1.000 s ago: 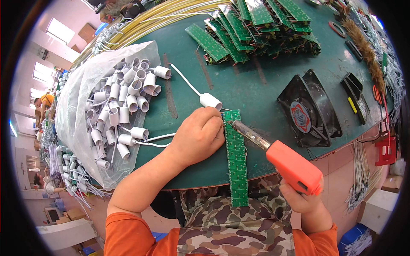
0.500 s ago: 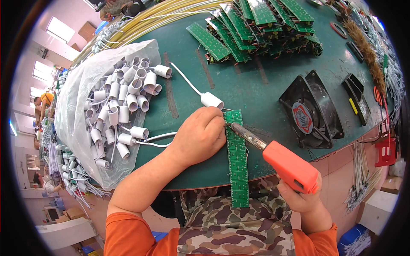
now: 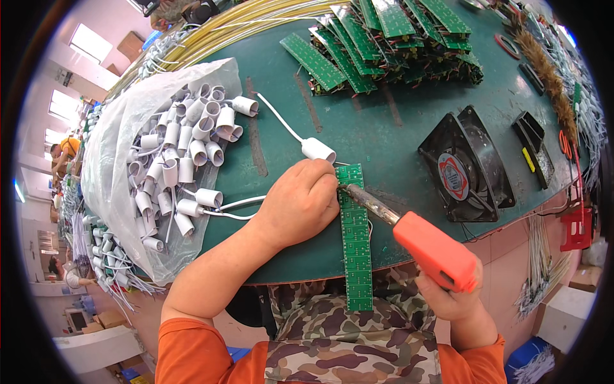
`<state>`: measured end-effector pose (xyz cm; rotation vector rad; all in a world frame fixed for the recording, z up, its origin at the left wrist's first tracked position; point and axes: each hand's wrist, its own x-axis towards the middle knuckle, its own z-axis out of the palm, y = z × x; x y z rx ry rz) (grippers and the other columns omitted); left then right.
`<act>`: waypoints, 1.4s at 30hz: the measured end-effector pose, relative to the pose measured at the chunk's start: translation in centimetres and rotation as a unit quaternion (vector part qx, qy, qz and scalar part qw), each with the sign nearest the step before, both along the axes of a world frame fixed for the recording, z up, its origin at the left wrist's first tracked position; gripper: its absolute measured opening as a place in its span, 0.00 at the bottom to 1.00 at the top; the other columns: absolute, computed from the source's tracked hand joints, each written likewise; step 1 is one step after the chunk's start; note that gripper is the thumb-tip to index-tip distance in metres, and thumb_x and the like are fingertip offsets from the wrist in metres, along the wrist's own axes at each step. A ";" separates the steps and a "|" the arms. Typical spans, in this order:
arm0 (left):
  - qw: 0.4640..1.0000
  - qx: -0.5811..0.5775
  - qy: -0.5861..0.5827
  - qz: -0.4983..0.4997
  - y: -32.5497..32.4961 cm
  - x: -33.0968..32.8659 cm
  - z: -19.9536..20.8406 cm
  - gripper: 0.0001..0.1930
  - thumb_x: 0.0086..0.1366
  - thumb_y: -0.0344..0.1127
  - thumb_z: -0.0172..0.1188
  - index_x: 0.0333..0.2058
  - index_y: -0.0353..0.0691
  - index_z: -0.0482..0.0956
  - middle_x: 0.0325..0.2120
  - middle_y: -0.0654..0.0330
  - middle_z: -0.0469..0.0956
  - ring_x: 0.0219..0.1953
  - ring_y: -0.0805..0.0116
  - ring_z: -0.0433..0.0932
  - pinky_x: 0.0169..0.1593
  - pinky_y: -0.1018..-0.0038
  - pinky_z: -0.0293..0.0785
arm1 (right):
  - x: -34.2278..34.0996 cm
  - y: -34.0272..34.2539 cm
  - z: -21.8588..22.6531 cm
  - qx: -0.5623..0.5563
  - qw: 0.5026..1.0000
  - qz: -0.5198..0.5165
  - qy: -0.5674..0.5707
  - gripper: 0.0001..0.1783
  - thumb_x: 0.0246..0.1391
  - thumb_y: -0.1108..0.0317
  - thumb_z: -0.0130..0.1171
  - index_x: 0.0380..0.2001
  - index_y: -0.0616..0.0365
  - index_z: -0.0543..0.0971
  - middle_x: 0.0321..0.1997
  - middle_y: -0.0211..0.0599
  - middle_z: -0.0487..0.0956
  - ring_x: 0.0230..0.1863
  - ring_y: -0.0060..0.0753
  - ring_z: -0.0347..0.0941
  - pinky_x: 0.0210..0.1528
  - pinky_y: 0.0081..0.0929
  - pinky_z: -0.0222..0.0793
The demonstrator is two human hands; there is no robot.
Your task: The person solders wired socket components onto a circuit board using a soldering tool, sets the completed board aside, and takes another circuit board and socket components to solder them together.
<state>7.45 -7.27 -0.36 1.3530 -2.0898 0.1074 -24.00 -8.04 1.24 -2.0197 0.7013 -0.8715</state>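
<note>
My right hand (image 3: 453, 301) grips the orange-red handle of a soldering iron (image 3: 432, 249). The iron's tip meets the upper part of a long, narrow green circuit board (image 3: 357, 246), which runs toward me past the table edge, over my camouflage apron. At the board's left edge my left hand (image 3: 300, 205) is closed, fingers curled under; what they pinch is hidden. Just beyond its knuckles lies a white cylindrical cap (image 3: 318, 150) with a white cable (image 3: 279, 115) stretching away to the upper left. A thin wire shows between this cap and the board's top end.
To the left, a clear plastic bag (image 3: 115, 141) holds many white caps (image 3: 185, 169) with cables. Green circuit boards (image 3: 390, 45) are heaped at the back. A black fan (image 3: 457, 173) and a black holder (image 3: 534, 150) stand on the right of the green table (image 3: 275, 256). Yellow rods (image 3: 217, 38) lie far left.
Almost nothing differs; both hands, the soldering iron and the board keep their places.
</note>
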 end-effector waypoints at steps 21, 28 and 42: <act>1.000 0.001 -0.021 0.007 0.3 0.1 0.2 0.10 0.50 0.22 0.66 0.30 0.35 0.74 0.34 0.53 0.77 0.36 0.50 0.79 0.40 0.61 0.79 | -1.9 1.3 0.1 0.045 0.996 -0.050 -0.054 0.22 0.44 0.71 0.73 0.45 0.64 0.83 0.38 0.40 0.84 0.32 0.40 0.80 0.38 0.32 0.76; 0.997 0.048 -0.054 0.003 2.1 1.2 3.2 0.23 0.50 0.26 0.72 0.46 0.38 0.76 0.43 0.53 0.79 0.42 0.49 0.80 0.46 0.58 0.78 | -3.2 1.6 0.3 0.079 0.992 -0.072 -0.071 0.23 0.44 0.72 0.73 0.46 0.65 0.82 0.38 0.41 0.85 0.32 0.38 0.80 0.39 0.31 0.77; 0.904 0.206 -0.375 -0.021 -0.7 -0.9 10.8 0.11 0.58 0.31 0.63 0.41 0.42 0.82 0.36 0.59 0.75 0.37 0.59 0.80 0.39 0.62 0.78 | -5.9 2.4 -1.2 -0.004 0.995 -0.059 -0.083 0.22 0.58 0.70 0.66 0.53 0.70 0.78 0.48 0.47 0.86 0.31 0.23 0.78 0.35 0.23 0.75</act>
